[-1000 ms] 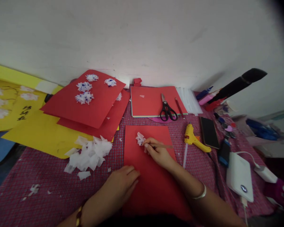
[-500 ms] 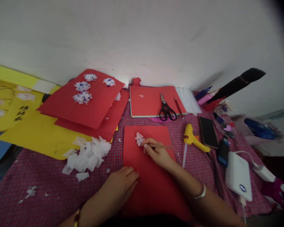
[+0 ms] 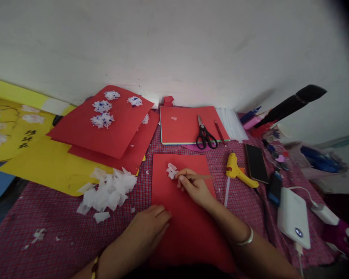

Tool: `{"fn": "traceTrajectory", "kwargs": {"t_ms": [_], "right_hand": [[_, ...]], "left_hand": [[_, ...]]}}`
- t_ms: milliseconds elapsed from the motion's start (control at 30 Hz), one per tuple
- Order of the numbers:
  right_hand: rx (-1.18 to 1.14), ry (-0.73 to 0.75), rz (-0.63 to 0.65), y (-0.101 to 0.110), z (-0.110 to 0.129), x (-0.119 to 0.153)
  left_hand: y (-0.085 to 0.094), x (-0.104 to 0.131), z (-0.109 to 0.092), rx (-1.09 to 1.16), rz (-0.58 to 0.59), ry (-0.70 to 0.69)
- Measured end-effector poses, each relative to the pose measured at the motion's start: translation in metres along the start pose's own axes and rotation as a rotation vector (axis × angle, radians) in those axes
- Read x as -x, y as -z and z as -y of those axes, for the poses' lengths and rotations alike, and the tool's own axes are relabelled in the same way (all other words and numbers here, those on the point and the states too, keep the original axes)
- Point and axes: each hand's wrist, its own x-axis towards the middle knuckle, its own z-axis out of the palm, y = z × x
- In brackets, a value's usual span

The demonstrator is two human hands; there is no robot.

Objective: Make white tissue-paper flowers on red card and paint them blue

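Note:
A sheet of red paper (image 3: 186,217) lies in front of me, bearing a small white tissue-paper flower (image 3: 171,171) with a few dark specks near its top left. My right hand (image 3: 193,188) pinches a slim brown stick (image 3: 202,177), pointed at the flower's right side; the fingers cover its tip, so whether it touches cannot be told. Resting flat on the red sheet's left edge is my left hand (image 3: 149,226), fingers out and holding nothing. To its upper left is a heap of white tissue-paper pieces (image 3: 109,192).
Red sheets with blue-speckled white flowers (image 3: 101,120) lie over yellow paper (image 3: 46,166). Scissors (image 3: 204,133) and a pencil (image 3: 220,132) rest on a stack of coloured paper (image 3: 177,128). On the right are a yellow glue gun (image 3: 234,168), a phone (image 3: 256,162) and a white power bank (image 3: 293,217).
My right hand and the stick have shifted very slightly to the right, by the flower. My left hand stays in place on the paper.

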Motion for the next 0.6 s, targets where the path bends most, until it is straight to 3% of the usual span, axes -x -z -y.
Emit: {"fn": "traceTrajectory", "kwargs": {"t_ms": [400, 600], "right_hand": [[-0.312, -0.073, -0.162, 0.0049, 0.0016, -0.0080], [-0.363, -0.082, -0.167, 0.0069, -0.0021, -0.0097]], "left_hand": [[-0.0039, 0.0018, 0.0019, -0.025, -0.036, -0.015], [-0.0028, 0.0025, 0.0019, -0.010, -0.077, -0.029]]}}
